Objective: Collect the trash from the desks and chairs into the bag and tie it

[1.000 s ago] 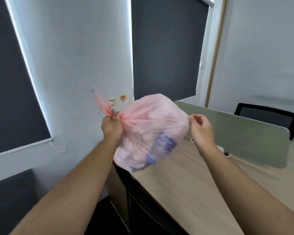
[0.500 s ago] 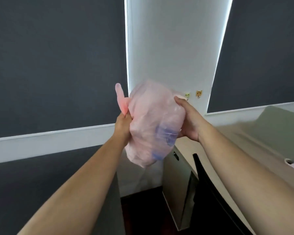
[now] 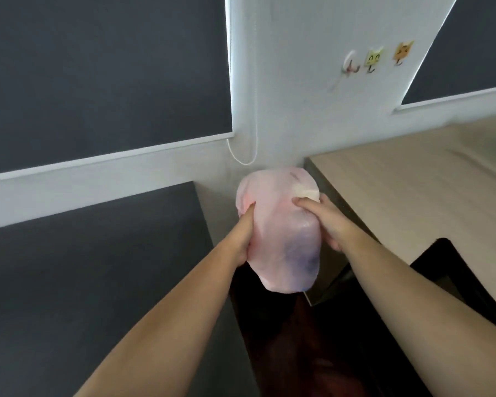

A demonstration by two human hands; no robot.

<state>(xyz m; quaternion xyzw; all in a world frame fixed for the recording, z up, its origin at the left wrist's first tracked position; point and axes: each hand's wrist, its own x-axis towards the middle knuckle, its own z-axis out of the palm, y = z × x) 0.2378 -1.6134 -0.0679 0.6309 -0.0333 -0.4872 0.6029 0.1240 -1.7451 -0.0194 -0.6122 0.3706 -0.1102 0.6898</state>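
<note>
Between both hands, head view, the only one I get: the bag [image 3: 278, 233] is up in the air. It is pink see-through plastic, stuffed full, with a blue-purple blotch showing through low on the right and something white near the top right.

I have the left hand [image 3: 245, 233] on the bag's left flank. The thumb lies along the front and presses into the plastic. The rest of that hand is hidden behind the bag, so I cannot tell how it lies.

The right hand [image 3: 324, 222] is on the right flank, a bit higher. Its fingers [image 3: 301, 206] are curled close together over the front face, tips dented into the plastic, palm against the side.

So the bag sits squeezed between the two hands. Its top bulges above the fingers and its bottom sags below the wrists. The neck is out of sight, so I cannot tell if it is knotted.

The bag touches no surface. It hangs just beside the near corner of the wood-top counter [image 3: 413, 190] on the right, with a dark grey panel [image 3: 98, 253] on the left and dark floor [image 3: 312, 353] below.

Behind it is a white wall [image 3: 298, 81] with three small hooks [image 3: 372, 60], two of them cat-faced. Dark blinds [image 3: 98, 75] hang on either side, and a white cord [image 3: 246, 156] loops down just above the bag.
</note>
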